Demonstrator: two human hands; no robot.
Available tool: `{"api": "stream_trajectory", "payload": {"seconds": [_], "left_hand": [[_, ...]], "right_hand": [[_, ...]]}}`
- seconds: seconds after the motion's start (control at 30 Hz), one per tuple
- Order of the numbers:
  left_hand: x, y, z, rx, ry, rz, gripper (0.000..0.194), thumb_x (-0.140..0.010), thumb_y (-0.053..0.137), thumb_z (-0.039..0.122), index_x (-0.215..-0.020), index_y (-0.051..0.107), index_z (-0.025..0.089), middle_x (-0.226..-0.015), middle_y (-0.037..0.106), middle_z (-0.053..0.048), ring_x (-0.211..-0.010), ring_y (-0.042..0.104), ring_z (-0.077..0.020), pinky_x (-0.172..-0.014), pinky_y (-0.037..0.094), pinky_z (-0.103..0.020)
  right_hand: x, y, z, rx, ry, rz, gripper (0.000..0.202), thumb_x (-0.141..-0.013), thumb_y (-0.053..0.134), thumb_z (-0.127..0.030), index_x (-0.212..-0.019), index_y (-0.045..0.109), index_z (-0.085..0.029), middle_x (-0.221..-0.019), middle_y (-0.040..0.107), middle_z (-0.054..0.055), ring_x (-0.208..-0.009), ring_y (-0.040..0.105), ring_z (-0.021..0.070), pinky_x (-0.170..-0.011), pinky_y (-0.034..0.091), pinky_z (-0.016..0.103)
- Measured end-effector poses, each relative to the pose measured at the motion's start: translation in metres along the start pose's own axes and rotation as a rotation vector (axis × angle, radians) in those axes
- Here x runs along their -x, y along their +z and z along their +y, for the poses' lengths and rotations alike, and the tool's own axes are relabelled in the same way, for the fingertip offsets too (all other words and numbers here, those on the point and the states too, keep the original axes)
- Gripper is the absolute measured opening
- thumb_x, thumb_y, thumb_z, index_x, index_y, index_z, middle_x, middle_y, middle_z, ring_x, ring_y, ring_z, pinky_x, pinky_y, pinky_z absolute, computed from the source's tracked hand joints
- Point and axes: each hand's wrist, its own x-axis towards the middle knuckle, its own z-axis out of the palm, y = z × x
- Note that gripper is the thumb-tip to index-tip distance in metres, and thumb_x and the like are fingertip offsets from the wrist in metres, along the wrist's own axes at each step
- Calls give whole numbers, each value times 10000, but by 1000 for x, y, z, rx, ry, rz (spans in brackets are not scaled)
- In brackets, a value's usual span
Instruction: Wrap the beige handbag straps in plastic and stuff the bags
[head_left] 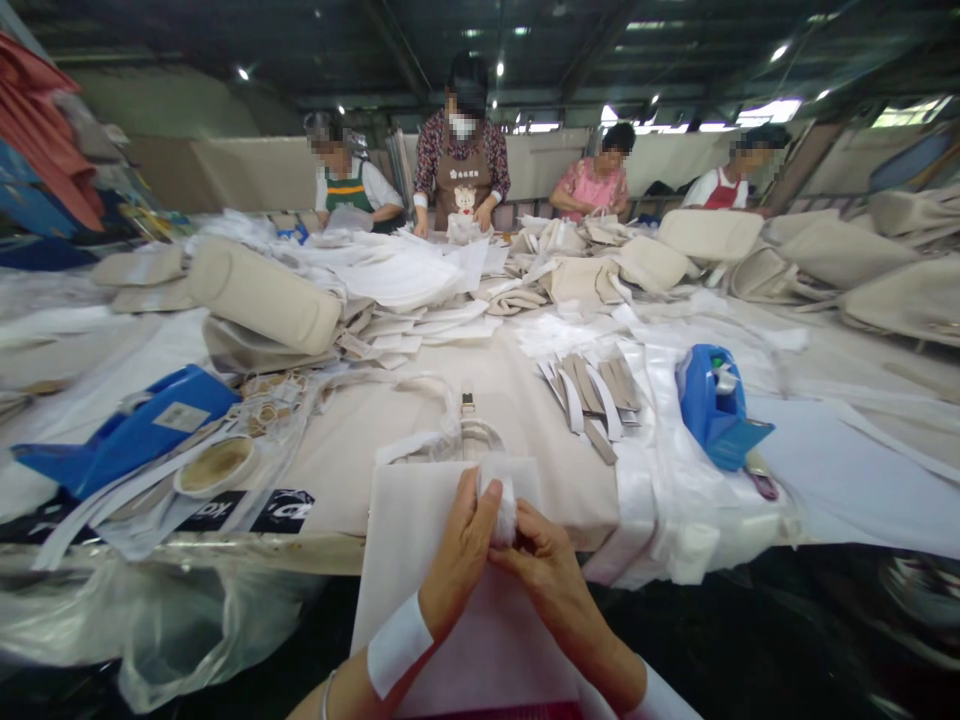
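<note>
Both hands meet at the near edge of the table (525,400), over a flat white sheet (420,540) that hangs off the edge toward the person. Left hand (461,555) & right hand (547,565) are both clenched on a small white wad (504,505) of soft material, pinched between thumb & fingers of each; wad sits upright just above the sheet, between the two hands. White cuffs on both wrists. Just behind the wad: a beige bag w/ looped handles (480,435). Right of that, a fan of beige & white strips (592,395), then a blue tape dispenser (716,405). Left side: blue flat box (127,435) & a tape roll (217,465). Far side of table: four co-workers standing or sitting behind heaps of beige bags (652,265) & white fabric (397,275).
</note>
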Motion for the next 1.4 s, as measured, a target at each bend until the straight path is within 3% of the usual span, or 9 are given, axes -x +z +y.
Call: {"api": "stream_trajectory", "payload": {"seconds": [0.13,0.37,0.53,0.63,0.73,0.87,1.0,1.17,1.4], "left_hand": [[-3,1,0,-89,68,-22,260,-947,435,391,-1067,533,183,-1037,571,-72,-990,545,-215,-959,428,-359],[-12,-7,-2,-66,-12,-5,258,-948,409,419,-897,536,201,-909,570,-43,-888,546,-208,-856,442,-334],[-8,-22,0,-162,34,107,242,-910,501,406,-993,573,190,-988,607,-54,-951,571,-218,-885,429,-344],[-1,-31,4,-227,-20,64,275,-891,534,441,-841,606,180,-853,592,-30,-800,564,-189,-749,438,-305],[4,-34,10,-111,-197,-146,369,-835,596,516,-748,626,159,-713,518,9,-586,469,-123,-534,369,-244],[4,-30,13,132,-379,-302,480,-758,676,565,-926,694,116,-643,497,28,-454,331,-53,-412,208,-195],[1,-28,7,270,-410,-296,527,-700,751,530,-968,713,78,-573,491,39,-376,232,-8,-374,118,-194],[3,-24,0,324,-435,-229,485,-672,784,484,-899,721,60,-582,583,0,-309,256,9,-346,71,-200],[12,-11,-3,606,-408,-255,345,-777,742,397,-938,695,96,-465,528,59,-270,245,17,-333,108,-165]], "right_hand": [[1,-3,13,19,-24,28,141,-759,692,-241,-653,634,-169,-799,555,13,-773,525,181,-706,417,286],[-5,-4,19,42,-121,-26,86,-776,638,-165,-702,680,-180,-857,578,24,-847,552,195,-758,408,282],[-2,-5,15,51,-154,-36,100,-772,637,-124,-742,699,-196,-885,584,20,-876,557,192,-786,409,272],[0,-4,16,82,-187,-18,117,-782,643,-121,-742,708,-210,-899,564,17,-896,550,185,-799,413,263],[-1,-4,23,100,-213,-6,105,-796,658,-149,-778,728,-225,-962,517,22,-903,553,177,-794,434,261],[-2,-5,31,109,-259,-26,139,-841,614,-172,-862,734,-237,-1004,440,25,-913,568,171,-818,456,278],[-1,-11,26,218,-256,-51,165,-836,559,-114,-832,696,-206,-977,443,30,-905,545,166,-803,446,272],[1,-17,13,302,-215,-70,238,-743,487,-7,-754,649,-180,-938,484,38,-919,537,176,-796,439,271],[2,-21,14,182,-188,-83,134,-861,568,-173,-840,694,-213,-989,488,43,-983,530,196,-888,425,296]]}}
